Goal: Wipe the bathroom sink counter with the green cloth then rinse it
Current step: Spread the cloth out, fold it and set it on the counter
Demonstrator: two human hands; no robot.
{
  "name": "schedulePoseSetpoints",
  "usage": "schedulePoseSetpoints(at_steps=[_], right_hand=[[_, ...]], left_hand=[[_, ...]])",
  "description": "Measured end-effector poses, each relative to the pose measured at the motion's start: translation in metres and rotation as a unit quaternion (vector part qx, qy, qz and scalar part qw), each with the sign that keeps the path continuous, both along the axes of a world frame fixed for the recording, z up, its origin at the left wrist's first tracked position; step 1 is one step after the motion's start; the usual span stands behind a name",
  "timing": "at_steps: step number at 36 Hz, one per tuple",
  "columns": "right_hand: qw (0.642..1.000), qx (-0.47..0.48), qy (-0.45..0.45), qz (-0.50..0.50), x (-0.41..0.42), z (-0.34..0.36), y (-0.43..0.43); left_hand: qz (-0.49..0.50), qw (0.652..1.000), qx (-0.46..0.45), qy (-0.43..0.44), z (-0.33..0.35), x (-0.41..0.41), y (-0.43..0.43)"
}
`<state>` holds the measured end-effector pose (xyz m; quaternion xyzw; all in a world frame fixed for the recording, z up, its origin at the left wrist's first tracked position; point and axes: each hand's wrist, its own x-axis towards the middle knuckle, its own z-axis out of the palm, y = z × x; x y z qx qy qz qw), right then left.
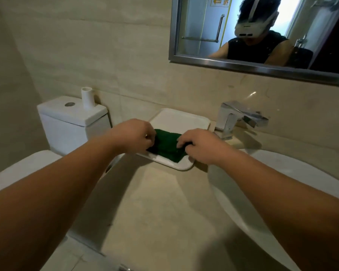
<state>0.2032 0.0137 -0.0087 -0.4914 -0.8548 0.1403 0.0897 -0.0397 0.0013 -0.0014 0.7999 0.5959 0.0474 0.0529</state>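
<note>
- Head view: green cloth [167, 146] lies folded on white tray [181, 119], far end of counter [155, 202], left of faucet [241, 118].
- L hand [133, 136] pinches cloth's left end; R hand [201, 146] fingers curled on right end.
- Cloth long axis runs left-right btwn hands; both equally near.
- Sink basin [282, 167] to the right.

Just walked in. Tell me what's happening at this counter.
A person has both hands on a dark green cloth lying in a white rectangular tray on the beige stone counter. The left hand pinches its left edge and the right hand its right edge. The chrome faucet shows no running water, so wiping looks not yet started.
</note>
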Motion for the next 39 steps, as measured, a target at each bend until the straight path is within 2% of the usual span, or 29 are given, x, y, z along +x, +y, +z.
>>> schedulePoseSetpoints(at_steps=[2, 4, 7, 9, 12, 17, 21, 26, 31, 36, 38, 39], right_hand=[[0.997, 0.034, 0.065, -0.027, 0.0, -0.001, 0.003], [0.997, 0.05, 0.06, -0.019, -0.003, -0.004, 0.006], [0.999, 0.037, -0.017, 0.02, -0.006, -0.016, 0.007], [0.999, 0.039, -0.026, 0.026, -0.004, -0.025, 0.006], [0.997, 0.063, -0.023, 0.021, -0.002, -0.028, -0.001], [0.997, 0.082, 0.006, 0.014, -0.004, -0.025, -0.022], [0.988, 0.113, 0.074, -0.07, -0.007, -0.021, -0.028], [0.997, 0.061, 0.002, -0.054, -0.005, -0.024, -0.032], [0.997, 0.054, -0.038, -0.03, 0.002, -0.025, -0.038], [0.998, -0.01, -0.061, -0.02, 0.013, -0.038, -0.042], [0.998, -0.027, -0.056, -0.016, 0.019, -0.043, -0.046], [0.998, -0.032, -0.045, -0.018, 0.024, -0.042, -0.049]], left_hand=[[0.015, 0.998, 0.008, -0.066, -0.005, 0.003, -0.002], [0.014, 0.996, -0.018, -0.087, -0.012, 0.009, -0.004], [0.004, 0.996, -0.085, -0.027, -0.025, 0.017, -0.005], [0.009, 0.994, -0.109, 0.003, -0.028, 0.02, -0.007], [0.008, 0.996, -0.085, -0.007, -0.029, 0.021, -0.01], [0.004, 0.996, -0.044, -0.075, -0.03, 0.018, -0.014], [0.007, 0.993, -0.05, -0.11, -0.028, 0.023, -0.021], [0.038, 0.982, -0.073, -0.17, -0.032, 0.017, -0.021], [0.015, 0.991, -0.128, 0.031, -0.029, 0.03, -0.031], [0.024, 0.988, -0.117, 0.102, -0.036, 0.034, -0.015], [0.048, 0.987, -0.114, 0.102, -0.034, 0.039, -0.017], [0.069, 0.989, -0.106, 0.073, -0.03, 0.043, -0.023]])
